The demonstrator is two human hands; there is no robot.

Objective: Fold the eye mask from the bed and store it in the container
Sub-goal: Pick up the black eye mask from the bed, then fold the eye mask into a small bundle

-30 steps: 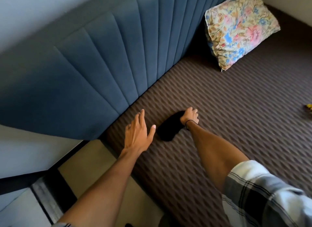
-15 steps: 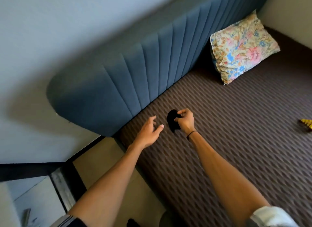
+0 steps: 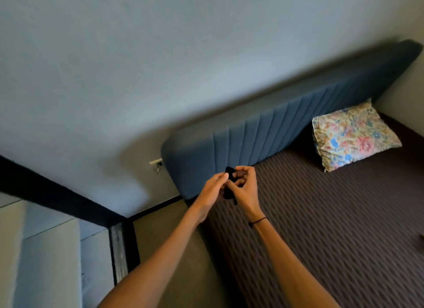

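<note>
The black eye mask [image 3: 229,183] is up in the air, bunched between 2 hands in front of the lower corner of the blue headboard [image 3: 275,133], above the near edge of the bed [image 3: 332,216]. Only slivers of it show: a dark lump at the top between the fingertips and a short strand hanging down below the palms.

The right hand [image 3: 244,188] curls around the mask, its fingers bent inward and pinching the fabric, thumb side toward the other hand. A thin dark band [image 3: 258,221] circles that wrist. The left hand [image 3: 212,189] comes in from the side with its fingers held close together and nearly straight, their tips pressed against the mask; whether the thumb grips underneath I cannot tell.

Both bare forearms reach out from the bottom of the view. The bed carries a brown cover with a wavy ribbed pattern, and 1 floral pillow [image 3: 353,135] leans by the headboard, well apart from the hands. A pale wall [image 3: 160,55] rises behind, with a small white socket [image 3: 157,163] just beside the headboard's end.
</note>
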